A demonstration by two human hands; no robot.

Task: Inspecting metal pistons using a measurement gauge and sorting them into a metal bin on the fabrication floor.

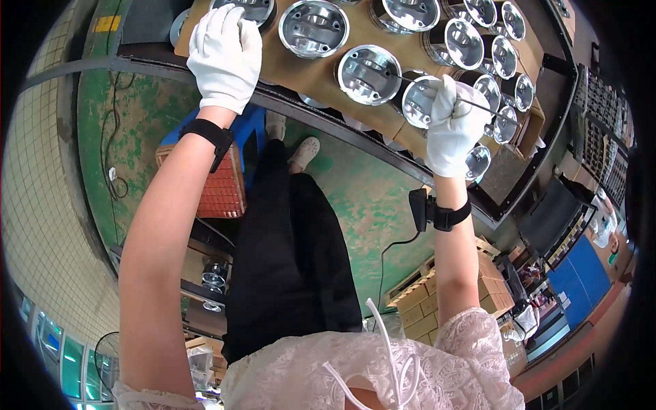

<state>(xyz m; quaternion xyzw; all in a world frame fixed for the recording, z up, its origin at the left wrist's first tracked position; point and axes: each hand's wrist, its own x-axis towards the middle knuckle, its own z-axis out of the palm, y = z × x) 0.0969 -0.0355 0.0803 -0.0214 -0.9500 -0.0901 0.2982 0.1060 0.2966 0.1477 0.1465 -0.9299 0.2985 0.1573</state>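
Shiny metal pistons stand in rows, hollow ends up, on a cardboard sheet (270, 65) covering the bench. My left hand (227, 58), in a white glove, lies against the near side of a piston (254, 11) at the far left, its fingers bent around that edge. Also gloved, my right hand (456, 126) is closed on a thin dark rod (484, 108). The rod's left end reaches over a piston (369, 75) in the front row, near its inner wall. Another piston (418, 102) sits just left of my right hand, partly covered by it.
A dark metal rail (328, 126) runs along the bench's near edge. Below it stand a blue stool (254, 137) and a red basket (222, 184). Stacked cartons (417, 314) sit on a pallet at right. A cable (384, 273) hangs from my right wrist strap.
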